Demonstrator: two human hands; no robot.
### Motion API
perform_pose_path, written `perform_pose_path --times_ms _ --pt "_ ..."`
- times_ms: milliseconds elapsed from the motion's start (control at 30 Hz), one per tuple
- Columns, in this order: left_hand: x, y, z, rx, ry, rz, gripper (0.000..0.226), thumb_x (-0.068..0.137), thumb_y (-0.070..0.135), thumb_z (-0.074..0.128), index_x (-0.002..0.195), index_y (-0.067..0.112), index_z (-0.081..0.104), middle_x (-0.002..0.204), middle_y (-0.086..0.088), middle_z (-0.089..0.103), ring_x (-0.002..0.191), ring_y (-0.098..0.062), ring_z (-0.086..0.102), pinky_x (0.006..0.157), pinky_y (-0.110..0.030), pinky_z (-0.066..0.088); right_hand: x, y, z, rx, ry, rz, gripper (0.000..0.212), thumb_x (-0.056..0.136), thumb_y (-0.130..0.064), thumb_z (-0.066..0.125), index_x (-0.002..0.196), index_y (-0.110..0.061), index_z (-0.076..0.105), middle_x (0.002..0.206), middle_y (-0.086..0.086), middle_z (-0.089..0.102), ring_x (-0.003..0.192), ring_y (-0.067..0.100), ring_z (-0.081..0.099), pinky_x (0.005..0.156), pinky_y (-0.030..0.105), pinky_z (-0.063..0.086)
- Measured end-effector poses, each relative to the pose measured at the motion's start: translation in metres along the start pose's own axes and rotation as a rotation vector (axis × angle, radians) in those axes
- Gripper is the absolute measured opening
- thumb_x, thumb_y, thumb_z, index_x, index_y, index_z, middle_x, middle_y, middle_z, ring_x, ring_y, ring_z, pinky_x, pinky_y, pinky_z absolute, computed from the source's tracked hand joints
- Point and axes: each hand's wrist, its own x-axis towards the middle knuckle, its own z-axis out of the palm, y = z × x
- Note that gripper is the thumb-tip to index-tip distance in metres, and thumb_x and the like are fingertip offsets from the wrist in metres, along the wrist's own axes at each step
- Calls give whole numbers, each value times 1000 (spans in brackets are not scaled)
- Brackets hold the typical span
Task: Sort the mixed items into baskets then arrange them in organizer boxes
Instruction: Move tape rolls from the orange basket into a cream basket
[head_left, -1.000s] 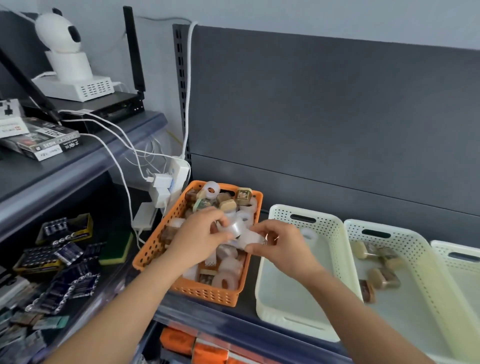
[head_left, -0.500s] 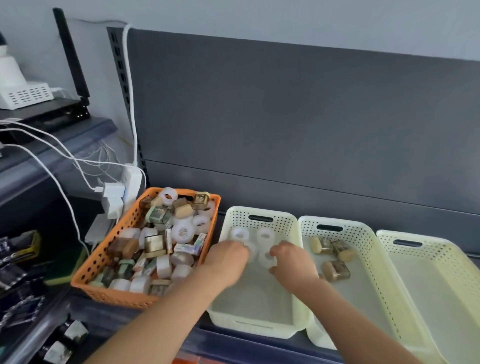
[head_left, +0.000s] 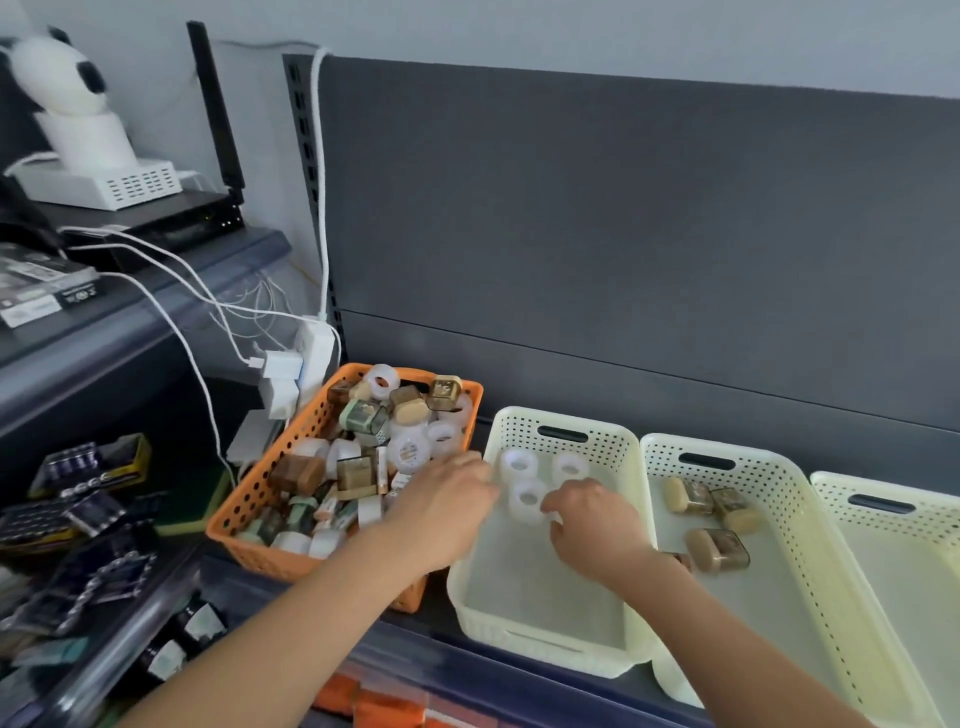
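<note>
We note an orange perforated plastic basket (head_left: 260, 493) at the left of the dark grey shelf (head_left: 519, 670). It is heaped with mixed small items (head_left: 358, 467): translucent white rolls and brown and green boxed pieces.

Just right of it stands the first cream perforated plastic basket (head_left: 561, 422). Three translucent white tape rolls (head_left: 529, 499) lie grouped at its far end, close together.

The left hand (head_left: 441, 512) lies over the near right corner of the orange basket, its fingers reaching toward the cream basket's left rim. The fingers are blurred, so we cannot tell whether they hold anything.

The right hand (head_left: 597, 532) is inside the first cream basket, its fingers bent downward and their tips just beside the nearest roll. A small white shape shows at the fingertips. We cannot tell whether it is gripped.

A second cream perforated basket (head_left: 727, 448) stands to the right and holds several brown boxed pieces (head_left: 717, 551). A third cream basket (head_left: 883, 488) stands at the far right.

Left of the orange basket, a white power strip with plugs (head_left: 311, 353) hangs by the shelf upright. Battery packs (head_left: 78, 467) lie on the lower left shelf.
</note>
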Motion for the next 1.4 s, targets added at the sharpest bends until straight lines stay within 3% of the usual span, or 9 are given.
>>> perform_pose_path --times_ms 133,267,400,633,767,900,1100,1200,1400 --pt "-37 -34 -15 -92 35 -173 23 90 17 53 109 24 64 103 7 56 101 -13 52 83 -31 48 6 -34 -11 121 155 -120 28 92 -29 50 115 -27 65 115 0 62 106 18 56 81 28 50" --pt "-72 -73 -19 -211 -180 -346 15 89 22 55 98 30 65 91 14 57 80 -5 55 68 -23 47 15 -74 -22 171 168 -315 26 91 -37 51 104 -24 70 101 -2 67 105 16 51 84 29 45" --pt "-91 -93 -12 -260 -433 -419 28 90 26 52 115 28 66 110 7 62 94 -14 59 78 -30 49 29 -107 -18 -105 8 -347 33 90 -43 48 97 -19 70 97 2 66 105 22 46 86 33 39" --pt "-84 -99 4 -215 -494 -524 34 87 43 57 113 23 65 107 1 65 92 -20 60 80 -36 52 45 -140 -1 -387 -107 -235 24 88 -36 51 97 -18 63 101 4 62 111 27 38 93 42 27" --pt "-84 -101 11 -373 -430 -588 33 85 32 62 117 26 65 112 4 63 94 -16 60 82 -34 52 48 -138 3 -255 -138 -239 15 84 -37 58 92 -25 60 91 1 59 105 25 44 86 39 29" --pt "-86 -104 12 -526 -315 -617 36 79 30 68 115 27 63 106 12 57 95 -11 56 82 -32 51 46 -131 3 -66 -115 -229 29 73 -53 67 80 -30 50 84 -5 52 100 21 46 86 38 30" --pt "-73 -100 -11 -1030 33 -649 35 70 28 82 98 34 62 96 5 66 85 -12 64 77 -31 53 36 -114 -10 680 10 -173 27 67 -43 80 82 -27 64 82 -9 64 79 7 56 73 29 49" --pt "-57 -83 -20 -1129 216 -557 30 73 30 80 97 35 64 94 6 68 88 -10 64 81 -33 53 30 -96 -21 908 154 -150 22 69 -39 81 78 -25 68 72 -6 62 64 1 50 60 16 41" --pt "-21 -37 -18 -928 211 -362 41 87 30 66 126 39 56 114 24 57 105 3 51 84 -16 39 12 -37 -22 738 321 30 8 77 -33 75 76 -29 69 75 -9 64 60 4 50 58 18 40"
